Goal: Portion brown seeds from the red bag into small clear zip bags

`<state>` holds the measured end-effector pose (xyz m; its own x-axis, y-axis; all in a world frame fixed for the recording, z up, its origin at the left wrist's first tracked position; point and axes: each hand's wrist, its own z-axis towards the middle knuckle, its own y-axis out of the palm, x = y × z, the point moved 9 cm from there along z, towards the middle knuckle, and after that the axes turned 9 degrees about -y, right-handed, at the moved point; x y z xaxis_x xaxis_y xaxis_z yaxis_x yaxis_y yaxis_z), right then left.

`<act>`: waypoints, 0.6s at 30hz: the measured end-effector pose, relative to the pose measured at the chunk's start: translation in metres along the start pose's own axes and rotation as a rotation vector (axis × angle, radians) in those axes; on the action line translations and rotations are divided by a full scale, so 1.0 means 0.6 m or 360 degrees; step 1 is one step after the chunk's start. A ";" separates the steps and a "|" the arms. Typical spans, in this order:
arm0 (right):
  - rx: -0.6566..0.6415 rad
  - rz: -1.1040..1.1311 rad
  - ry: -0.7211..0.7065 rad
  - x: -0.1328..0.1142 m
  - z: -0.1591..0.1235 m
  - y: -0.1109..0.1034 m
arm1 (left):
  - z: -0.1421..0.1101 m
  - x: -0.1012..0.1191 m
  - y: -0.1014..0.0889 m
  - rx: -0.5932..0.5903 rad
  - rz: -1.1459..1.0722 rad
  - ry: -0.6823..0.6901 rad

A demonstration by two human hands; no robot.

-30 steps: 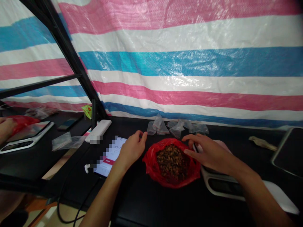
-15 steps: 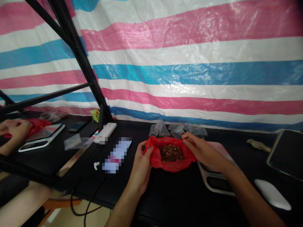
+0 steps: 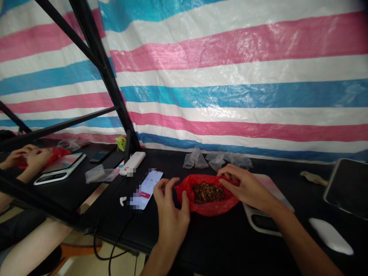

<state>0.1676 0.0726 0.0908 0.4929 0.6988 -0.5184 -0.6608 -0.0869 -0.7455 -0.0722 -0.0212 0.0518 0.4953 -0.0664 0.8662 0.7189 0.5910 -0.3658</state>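
Observation:
A red plastic bag (image 3: 211,207) lies open on the black table (image 3: 224,245), filled with small brown pieces (image 3: 208,192). My left hand (image 3: 171,212) is at the bag's left edge, fingers spread and only the thumb against the plastic. My right hand (image 3: 247,188) rests on the bag's right rim, its fingertips pinched on the red plastic, above the corner of a white scale (image 3: 266,218).
A phone (image 3: 147,184), an earbud (image 3: 123,199) and a white power bank (image 3: 132,163) lie to the left. Small clear bags (image 3: 215,159) sit by the striped tarp (image 3: 230,88). At the right are a white oval object (image 3: 330,235) and a dark tray (image 3: 347,188). Another person's hands (image 3: 28,157) work past the black frame post (image 3: 109,80).
My left hand has let go of the bag's left rim and opened, and the bag has settled wider. My right hand stays on the right rim. The camera has tilted slightly.

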 end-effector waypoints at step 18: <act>-0.0408 -0.0138 0.0051 0.015 -0.025 0.047 | 0.000 0.015 0.112 -0.1345 0.0470 0.0407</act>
<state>0.1619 0.0657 0.0588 0.5619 0.6889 -0.4579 -0.4525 -0.2074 -0.8673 -0.0195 0.0181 0.0352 0.7350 -0.2411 0.6337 0.6132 -0.1625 -0.7730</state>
